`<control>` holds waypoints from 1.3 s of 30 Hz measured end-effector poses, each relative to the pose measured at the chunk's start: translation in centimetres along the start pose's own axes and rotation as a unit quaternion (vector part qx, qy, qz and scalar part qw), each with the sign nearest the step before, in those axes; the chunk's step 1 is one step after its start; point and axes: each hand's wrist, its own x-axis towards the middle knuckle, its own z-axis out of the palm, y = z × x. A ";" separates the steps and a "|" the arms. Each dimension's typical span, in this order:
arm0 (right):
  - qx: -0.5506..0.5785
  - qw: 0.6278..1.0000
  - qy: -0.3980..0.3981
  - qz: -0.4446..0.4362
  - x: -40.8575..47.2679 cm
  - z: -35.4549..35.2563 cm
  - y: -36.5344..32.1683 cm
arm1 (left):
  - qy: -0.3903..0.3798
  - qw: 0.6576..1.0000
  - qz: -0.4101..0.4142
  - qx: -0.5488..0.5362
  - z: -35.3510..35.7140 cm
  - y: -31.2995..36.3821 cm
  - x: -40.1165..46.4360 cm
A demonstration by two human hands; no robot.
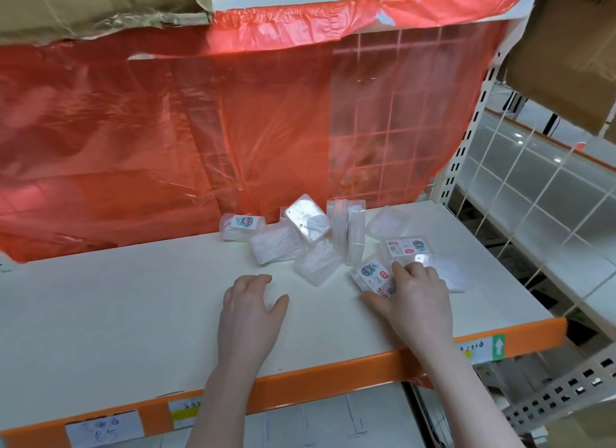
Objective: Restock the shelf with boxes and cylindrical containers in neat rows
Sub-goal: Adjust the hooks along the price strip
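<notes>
Boxes (313, 237), small, clear and probably light and slippery, lie jumbled on the shelf (133, 307); one labelled box (373, 276) is pinched at its edges by the right hand (413, 294), while the left hand (250, 307) rests loosely open, holding nothing.

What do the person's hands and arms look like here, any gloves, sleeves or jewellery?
Both are bare. The left hand and right hand wear no gloves, and no rings, watch or wristband show. Both forearms are uncovered right to the bottom edge of the head view, so no sleeve is in the frame. No markings, tape or cables on either arm. Fingernails are too blurred to judge.
</notes>
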 end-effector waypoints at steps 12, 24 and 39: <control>0.027 0.995 -0.085 0.035 -0.5 -0.9 -0.5 | -0.019 1.000 0.010 -0.003 0.3 -0.4 0.4; 0.065 0.991 -0.022 0.111 -2.7 -4.0 2.6 | -0.046 0.996 0.070 -0.016 1.3 2.0 1.3; 0.014 0.972 0.000 0.234 -6.6 -8.0 8.6 | -0.104 0.938 0.327 -0.039 5.9 11.1 0.3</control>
